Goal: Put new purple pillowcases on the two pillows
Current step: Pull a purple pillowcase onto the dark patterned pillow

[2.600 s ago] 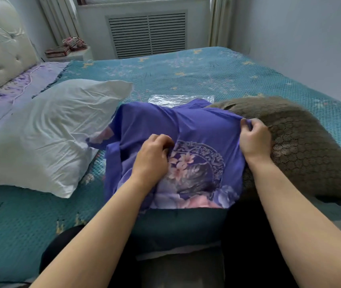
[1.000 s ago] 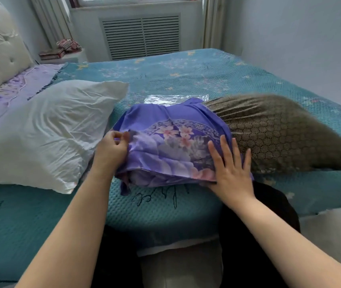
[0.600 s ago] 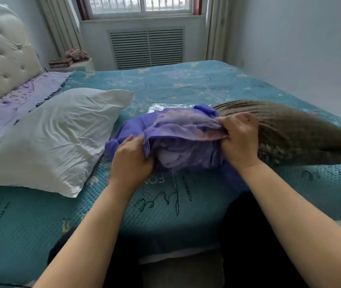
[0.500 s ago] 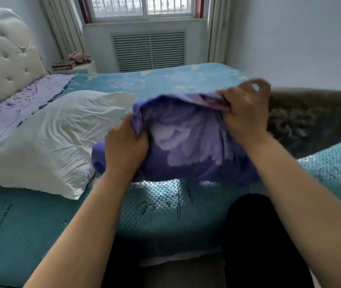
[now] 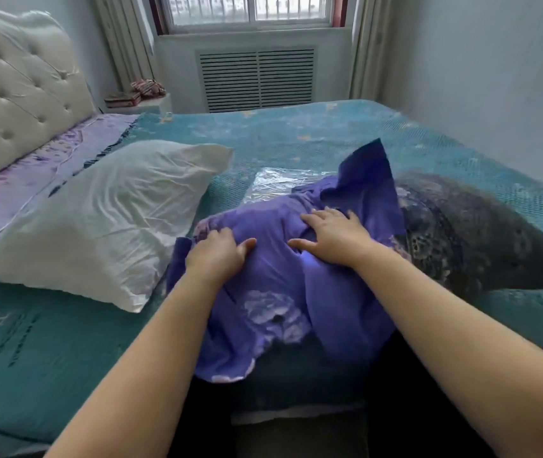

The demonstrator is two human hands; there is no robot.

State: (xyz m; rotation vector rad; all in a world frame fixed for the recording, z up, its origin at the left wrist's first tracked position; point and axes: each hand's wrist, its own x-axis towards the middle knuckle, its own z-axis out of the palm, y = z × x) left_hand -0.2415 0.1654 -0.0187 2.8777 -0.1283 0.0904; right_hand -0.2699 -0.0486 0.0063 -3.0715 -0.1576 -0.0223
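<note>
Teal textured bedspread (image 5: 296, 140) covers the bed, w/ dark script lettering near its front-left edge; cream tufted headboard (image 5: 15, 90) stands at left, and a lilac floral sheet strip (image 5: 32, 173) lies along its base. Clear crinkled plastic bag (image 5: 280, 183) lies flat on the bedspread, mid-bed. Far wall: white slatted radiator cover (image 5: 256, 79) under a barred window (image 5: 250, 8), pale curtains either side; small white nightstand (image 5: 151, 104) in the left corner carries a folded red-patterned cloth bundle (image 5: 147, 87).

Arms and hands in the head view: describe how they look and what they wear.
Both forearms are bare up to the frame edge, with no sleeves in view. The left hand and right hand wear no gloves; no rings, watch or bracelet are visible.
</note>
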